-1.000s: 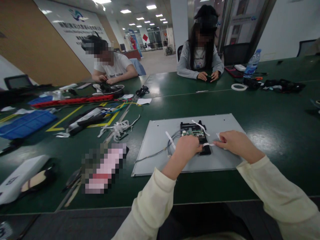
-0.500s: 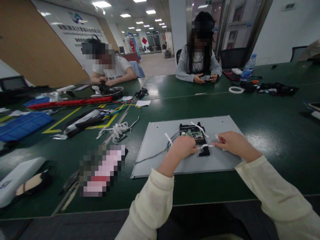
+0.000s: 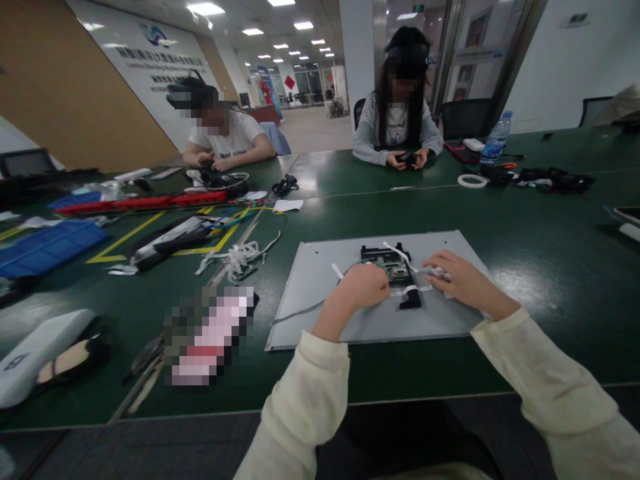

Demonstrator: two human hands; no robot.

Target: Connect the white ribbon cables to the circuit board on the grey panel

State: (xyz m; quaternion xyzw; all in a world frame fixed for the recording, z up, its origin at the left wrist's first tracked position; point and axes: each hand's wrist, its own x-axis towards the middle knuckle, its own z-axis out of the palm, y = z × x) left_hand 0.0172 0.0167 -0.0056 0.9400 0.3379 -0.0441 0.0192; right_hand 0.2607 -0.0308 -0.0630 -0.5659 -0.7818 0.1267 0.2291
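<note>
A flat grey panel [image 3: 310, 283] lies on the table before me. On it sits a black bracket [image 3: 411, 301] around a green circuit board [image 3: 395, 268]. Strips of white tape [image 3: 423, 289] cross the bracket, and grey cables [image 3: 300, 311] run off to the left. My left hand [image 3: 365, 285] is closed at the bracket's left side; its fingertips are hidden, so what they hold does not show. To the right of the bracket, my right hand [image 3: 465, 281] has its fingers bent around a crumpled whitish piece of tape [image 3: 437, 272].
Left of the panel lie a blurred pink phone-like object [image 3: 215, 337], tangled white strips [image 3: 240, 260] and a blue tray [image 3: 55, 247]. A tape roll [image 3: 473, 181] and a water bottle [image 3: 496, 140] stand farther back. Two people sit across the table.
My right hand has lifted slightly away from the end of the lower tape strip, and its fingers have spread a little. My left hand stays almost in place.
</note>
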